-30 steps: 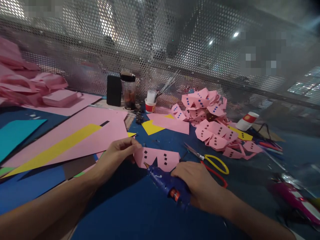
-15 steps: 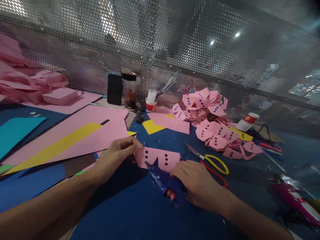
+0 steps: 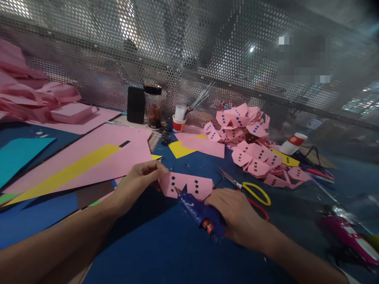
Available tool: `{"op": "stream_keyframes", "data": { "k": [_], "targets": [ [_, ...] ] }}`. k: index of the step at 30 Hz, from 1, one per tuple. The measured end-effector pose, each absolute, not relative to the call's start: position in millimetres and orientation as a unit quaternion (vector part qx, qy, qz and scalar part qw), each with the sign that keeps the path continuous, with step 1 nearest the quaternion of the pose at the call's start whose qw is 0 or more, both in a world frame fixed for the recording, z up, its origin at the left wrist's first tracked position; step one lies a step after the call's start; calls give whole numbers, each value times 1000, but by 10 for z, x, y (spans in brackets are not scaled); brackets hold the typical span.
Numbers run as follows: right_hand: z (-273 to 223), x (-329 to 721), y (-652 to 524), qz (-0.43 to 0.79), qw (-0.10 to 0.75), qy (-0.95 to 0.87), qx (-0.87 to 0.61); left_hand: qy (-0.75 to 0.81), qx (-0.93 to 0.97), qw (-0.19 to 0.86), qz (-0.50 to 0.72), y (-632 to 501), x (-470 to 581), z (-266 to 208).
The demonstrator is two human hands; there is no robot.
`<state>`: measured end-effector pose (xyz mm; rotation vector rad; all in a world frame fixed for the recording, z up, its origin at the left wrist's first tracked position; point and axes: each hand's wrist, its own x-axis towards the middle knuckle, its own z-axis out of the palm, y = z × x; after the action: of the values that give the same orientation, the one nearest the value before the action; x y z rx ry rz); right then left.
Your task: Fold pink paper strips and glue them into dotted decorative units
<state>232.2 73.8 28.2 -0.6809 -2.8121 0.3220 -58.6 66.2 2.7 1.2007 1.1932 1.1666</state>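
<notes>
Toward the far left corner of the surface (image 3: 139, 248), a heap of pink paper (image 3: 35, 106) without visible squares. Nearer the left edge, a teal sheet (image 3: 20, 157), then a large pink sheet (image 3: 130, 159) under a yellow strip (image 3: 71, 171). Left hand (image 3: 137, 187) pinching the left end of a pink strip (image 3: 184, 180). Beyond, along the far edge, a lidded jar (image 3: 153, 105) part-filled with something dark reddish-brown, and an upright cup (image 3: 179, 126) holding a white cylinder (image 3: 180, 113), thin rods (image 3: 203, 96) slanting up from it or just behind. Pink strip in mid-surface: two columns of three black squares already in place, notch between, gluing seemingly under way, not yet folded round like some in the pile. Right hand (image 3: 233, 213) wrapped about a blue glue gun (image 3: 201, 213), nozzle at the strip left of the notch; cannot tell whether touching. Just beside, scissors (image 3: 237, 184); beyond, a pile of marked pink pieces (image 3: 251, 150), seemingly finished. Toward the right edge, a tilted cup (image 3: 293, 143), inside hidden, and a magenta tool (image 3: 351, 236).
</notes>
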Motion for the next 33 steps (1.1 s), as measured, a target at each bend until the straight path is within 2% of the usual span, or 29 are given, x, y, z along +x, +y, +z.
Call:
{"op": "stream_keyframes", "data": {
  "k": [10, 27, 33],
  "targets": [
    [264, 2339, 762, 163, 139, -951, -223, 498, 501, 505, 496, 670, -569, 40],
    [274, 2586, 616, 192, 327, -889, -256, 496, 499, 461, 540, 611, -434, 161],
    [260, 2735, 557, 274, 391, -816, -327, 467, 506, 443, 574, 548, -251, 311]
  ]
}}
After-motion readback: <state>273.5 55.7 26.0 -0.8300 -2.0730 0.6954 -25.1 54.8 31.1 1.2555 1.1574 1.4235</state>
